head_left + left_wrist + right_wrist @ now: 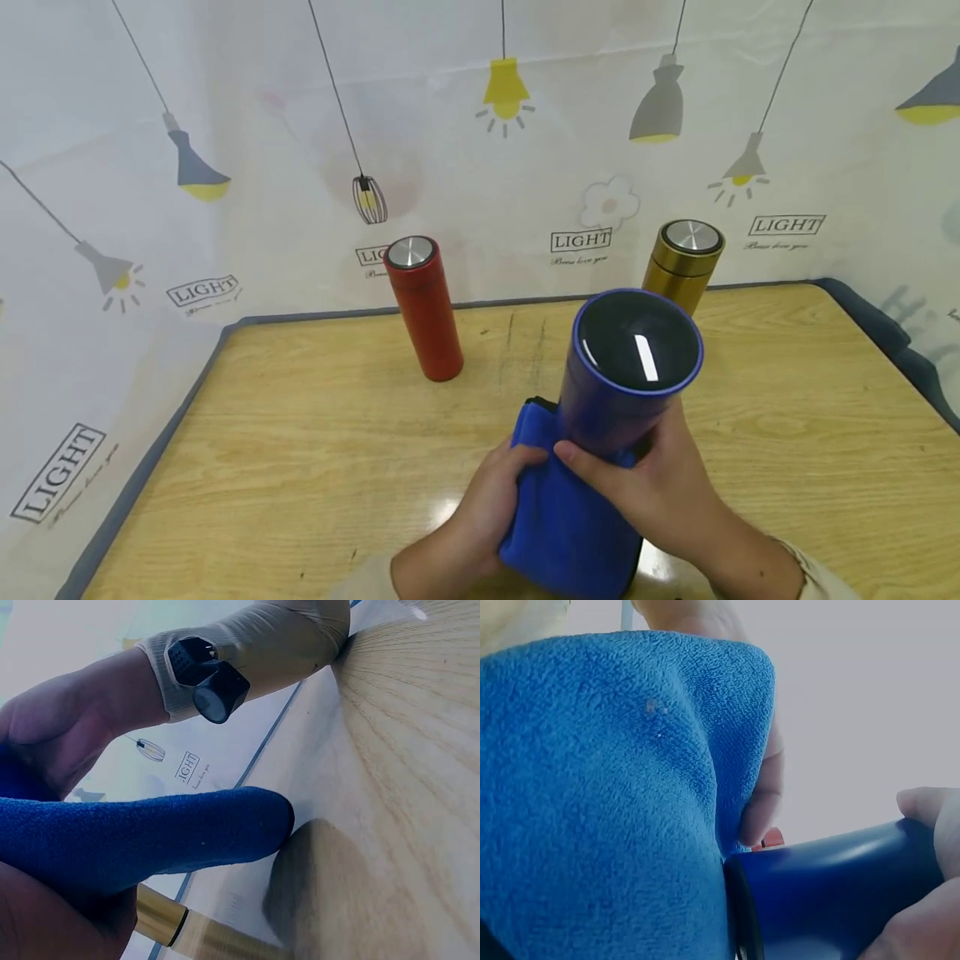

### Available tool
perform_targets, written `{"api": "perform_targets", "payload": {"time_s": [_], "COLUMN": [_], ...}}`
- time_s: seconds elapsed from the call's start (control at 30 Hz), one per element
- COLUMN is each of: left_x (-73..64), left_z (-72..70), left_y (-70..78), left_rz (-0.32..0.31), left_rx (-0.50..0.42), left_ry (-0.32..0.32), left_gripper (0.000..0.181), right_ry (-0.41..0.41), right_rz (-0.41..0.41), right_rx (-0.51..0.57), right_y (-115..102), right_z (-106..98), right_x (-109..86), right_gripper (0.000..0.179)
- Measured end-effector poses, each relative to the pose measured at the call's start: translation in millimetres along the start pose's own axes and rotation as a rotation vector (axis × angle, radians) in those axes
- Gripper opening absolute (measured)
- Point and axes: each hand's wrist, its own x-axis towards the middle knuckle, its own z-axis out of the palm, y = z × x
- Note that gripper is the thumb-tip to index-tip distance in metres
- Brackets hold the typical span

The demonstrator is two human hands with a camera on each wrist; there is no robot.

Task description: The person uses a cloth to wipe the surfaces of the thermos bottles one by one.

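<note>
A dark blue thermos flask (611, 421) is held above the table by my right hand (667, 492), its thumb and fingers round the body. One glossy dark end of the flask faces up toward the head camera. My left hand (487, 500) grips a folded bright blue cloth (570, 533), thumb on top. In the right wrist view, the fuzzy cloth (615, 795) lies against the black-rimmed end of the blue flask (825, 892). The left wrist view shows the cloth (150, 836) hanging over the tabletop, with the right hand (60, 727) beyond it.
A red thermos flask (427, 325) stands upright toward the back of the wooden table (300, 450). Behind the blue flask stands a gold thermos flask (678, 275), partly hidden. A lamp-patterned cloth backdrop (450, 150) borders the table. A black wrist camera (214, 682) sits on the right sleeve.
</note>
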Motion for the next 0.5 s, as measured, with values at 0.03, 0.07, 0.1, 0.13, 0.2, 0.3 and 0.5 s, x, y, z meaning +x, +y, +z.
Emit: {"api": "perform_targets", "payload": {"time_s": [0.03, 0.07, 0.1, 0.13, 0.2, 0.3, 0.5], "left_x": [-0.2, -0.2, -0.3, -1.0, -3.5, -11.6, -38.5], "left_z": [0.2, -0.3, -1.2, -2.7, -7.0, -16.5, -41.9], "left_y": [1.4, 2.3, 2.8, 3.1, 4.1, 7.5, 20.8], "left_rz": [0.016, 0.027, 0.031, 0.034, 0.038, 0.043, 0.040], "left_rx": [0.009, 0.016, 0.022, 0.028, 0.040, 0.058, 0.131], "left_ry": [0.021, 0.040, 0.055, 0.064, 0.080, 0.106, 0.129], "left_gripper": [0.037, 0.038, 0.037, 0.037, 0.037, 0.040, 0.056], "right_ry": [0.011, 0.022, 0.031, 0.035, 0.035, 0.034, -0.003], "right_rz": [-0.012, -0.024, -0.028, -0.028, -0.031, -0.040, 0.015], "right_rx": [0.013, 0.021, 0.023, 0.021, 0.013, -0.037, -0.151], "right_y": [-0.1, 0.1, 0.3, 0.3, 1.3, 7.4, 40.8], "right_z": [-0.2, -0.2, -0.2, -0.3, -1.1, -3.8, -5.6], "right_x": [1.8, 3.5, 5.2, 7.5, 14.6, 30.0, 63.8], "right_gripper": [0.094, 0.096, 0.096, 0.096, 0.097, 0.097, 0.096]}}
